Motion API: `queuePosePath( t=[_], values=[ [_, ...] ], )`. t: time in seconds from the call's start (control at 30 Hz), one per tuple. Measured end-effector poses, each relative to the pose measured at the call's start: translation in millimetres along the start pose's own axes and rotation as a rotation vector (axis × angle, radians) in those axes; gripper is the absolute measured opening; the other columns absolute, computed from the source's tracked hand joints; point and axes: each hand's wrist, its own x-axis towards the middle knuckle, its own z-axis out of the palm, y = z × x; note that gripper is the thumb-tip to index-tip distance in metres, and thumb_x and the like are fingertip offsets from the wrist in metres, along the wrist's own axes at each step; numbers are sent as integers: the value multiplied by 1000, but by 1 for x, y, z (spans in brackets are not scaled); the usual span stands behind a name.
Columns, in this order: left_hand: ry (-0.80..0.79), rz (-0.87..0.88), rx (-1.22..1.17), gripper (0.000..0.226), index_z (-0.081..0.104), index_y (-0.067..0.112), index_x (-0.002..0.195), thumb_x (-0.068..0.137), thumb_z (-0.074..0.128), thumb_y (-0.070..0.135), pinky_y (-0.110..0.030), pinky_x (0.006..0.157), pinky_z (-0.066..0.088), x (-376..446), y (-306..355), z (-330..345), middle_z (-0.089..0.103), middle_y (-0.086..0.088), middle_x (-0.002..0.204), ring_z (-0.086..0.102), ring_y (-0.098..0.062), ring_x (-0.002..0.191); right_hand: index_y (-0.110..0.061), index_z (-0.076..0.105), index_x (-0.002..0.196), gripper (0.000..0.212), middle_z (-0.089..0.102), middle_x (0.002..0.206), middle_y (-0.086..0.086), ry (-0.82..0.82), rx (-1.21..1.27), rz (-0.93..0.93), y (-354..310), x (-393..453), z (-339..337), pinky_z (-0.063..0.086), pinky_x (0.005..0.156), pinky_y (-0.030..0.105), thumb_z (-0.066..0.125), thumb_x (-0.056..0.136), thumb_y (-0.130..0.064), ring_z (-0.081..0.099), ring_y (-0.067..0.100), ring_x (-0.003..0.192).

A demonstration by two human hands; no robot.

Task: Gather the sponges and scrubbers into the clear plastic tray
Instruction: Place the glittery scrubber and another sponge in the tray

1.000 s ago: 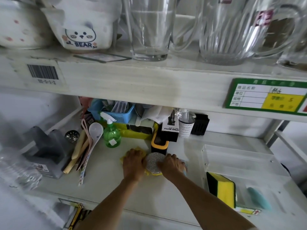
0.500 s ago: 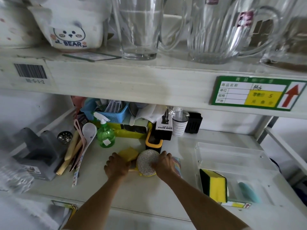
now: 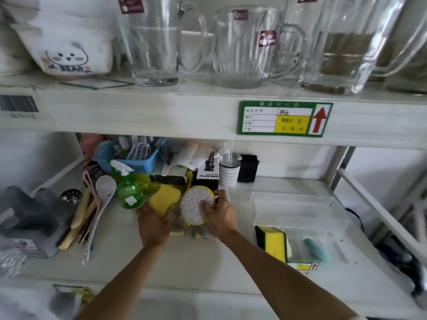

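My left hand (image 3: 153, 224) grips a curved yellow sponge (image 3: 163, 199), tilted up off the shelf. My right hand (image 3: 219, 215) holds a round silver glitter scrubber (image 3: 193, 205) with a yellow rim, stood on edge next to the yellow sponge. Beneath both hands lies a blurred striped item (image 3: 198, 234) on the shelf. To the right stands the clear plastic tray (image 3: 298, 205); inside its near end are a yellow-and-green sponge (image 3: 275, 243) and a teal scrubber (image 3: 315, 249).
A green spray bottle (image 3: 129, 192) stands just left of the sponges. Ladles and spoons (image 3: 92, 211) lie further left beside a grey box (image 3: 30, 222). Behind are a blue basket (image 3: 136, 158), a spray-bottle carton (image 3: 207, 169) and a black holder (image 3: 248, 168). Glass jugs (image 3: 240, 47) fill the upper shelf.
Both hands have lifted their items off the shelf: the left now holds the yellow sponge tilted up, the right has raised the round scrubber on edge. The camera moved closer.
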Motion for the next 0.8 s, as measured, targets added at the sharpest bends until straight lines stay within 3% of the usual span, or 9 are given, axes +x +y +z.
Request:
queuePosePath(
  t=[0.1,0.2,0.33,0.6,0.73,0.8],
  values=[
    [48,-4,-136,83,51,-7,119,82,23,63,-44,94,42,-11,34,6,55,-31,122,50,-42,111,-14,51,109,29,58,80,6,123,40,-27,4,2,-25,32,63,27,61,86,-28,53,25,75],
    [12,63,-150,94,52,-11,115,80,5,63,-52,88,43,-35,83,3,55,-35,118,56,-47,104,-14,53,112,37,63,85,13,250,12,-38,12,7,-56,38,66,31,55,82,-34,58,31,81],
    [-41,193,-234,79,53,-16,107,74,10,43,-49,96,35,-66,140,15,55,-37,114,52,-47,106,-11,53,109,31,63,85,14,378,-13,-44,38,15,-107,45,68,37,61,85,-29,60,34,81],
    [-209,434,-154,49,56,-12,92,81,27,26,-41,80,33,-114,215,72,58,-34,86,57,-48,85,-19,55,114,29,67,104,8,449,-93,28,104,29,-214,49,75,37,61,88,-30,62,31,95],
    [-358,477,-145,61,56,-6,109,79,23,36,-41,93,37,-142,241,96,53,-27,103,51,-41,101,-18,57,117,31,64,105,15,433,-147,76,127,37,-256,50,77,39,60,86,-23,61,35,95],
    [-460,457,-135,52,51,-1,118,84,29,32,-40,97,38,-157,254,104,48,-23,114,48,-38,108,-17,59,118,31,62,107,17,402,-158,94,136,43,-274,50,78,40,57,87,-18,60,36,97]
  ],
)
